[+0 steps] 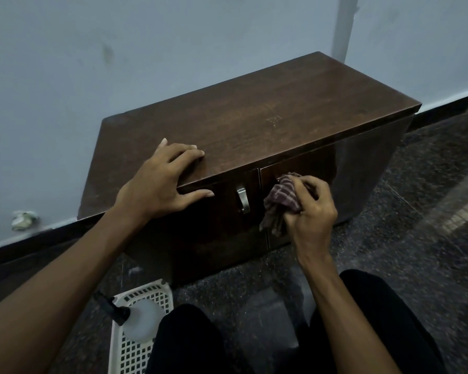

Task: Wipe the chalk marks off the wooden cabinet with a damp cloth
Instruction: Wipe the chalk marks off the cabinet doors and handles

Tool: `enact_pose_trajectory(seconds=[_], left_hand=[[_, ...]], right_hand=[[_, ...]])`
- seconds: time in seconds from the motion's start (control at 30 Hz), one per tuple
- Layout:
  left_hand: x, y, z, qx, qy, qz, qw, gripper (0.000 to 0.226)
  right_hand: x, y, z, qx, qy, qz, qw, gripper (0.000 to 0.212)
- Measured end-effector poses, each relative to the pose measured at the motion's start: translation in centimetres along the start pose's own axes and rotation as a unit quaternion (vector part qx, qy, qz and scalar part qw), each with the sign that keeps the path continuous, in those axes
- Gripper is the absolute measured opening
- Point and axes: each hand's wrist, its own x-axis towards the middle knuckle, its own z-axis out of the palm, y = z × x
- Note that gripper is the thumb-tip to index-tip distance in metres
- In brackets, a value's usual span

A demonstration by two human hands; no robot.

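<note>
A low dark wooden cabinet (254, 114) stands against the wall, with two front doors and a metal handle (243, 199) on the left door. My left hand (160, 182) rests flat over the top's front edge, fingers spread, thumb on the left door. My right hand (311, 211) is shut on a bunched purple striped cloth (281, 197), pressed against the upper left part of the right door. Faint pale marks (273, 120) show on the cabinet top. I cannot make out any chalk under the cloth.
A white perforated basket (135, 346) holding a spray bottle (141, 319) sits on the dark speckled floor at my left knee. A crumpled pale wad (23, 220) lies by the skirting at the left. A grey pipe (343, 25) runs up the wall behind.
</note>
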Motion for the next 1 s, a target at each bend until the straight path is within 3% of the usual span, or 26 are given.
enact_pose_trajectory(seconds=[0.1, 0.23, 0.4, 0.63, 0.87, 1.0], left_hand=[[0.1, 0.0, 0.1, -0.003, -0.001, -0.001, 1.000, 0.080], [0.1, -0.1, 0.1, -0.004, -0.002, -0.002, 1.000, 0.082], [-0.1, -0.1, 0.2, -0.005, 0.008, -0.001, 1.000, 0.081], [0.0, 0.0, 0.0, -0.003, -0.005, -0.005, 1.000, 0.083], [0.1, 0.0, 0.1, -0.002, 0.000, 0.002, 1.000, 0.082], [0.1, -0.2, 0.2, 0.002, -0.002, 0.005, 1.000, 0.082]], right_hand=[[0.4, -0.4, -0.1, 0.035, -0.018, -0.013, 0.999, 0.037], [0.6, -0.9, -0.4, -0.019, -0.060, -0.066, 0.996, 0.035], [0.9, 0.7, -0.8, -0.009, -0.024, 0.020, 0.999, 0.035], [-0.2, 1.9, -0.7, 0.050, -0.039, 0.003, 0.998, 0.038], [-5.1, 1.7, 1.3, 0.100, -0.095, 0.213, 0.967, 0.043], [-6.0, 0.1, 2.3, 0.152, -0.007, 0.359, 0.921, 0.038]])
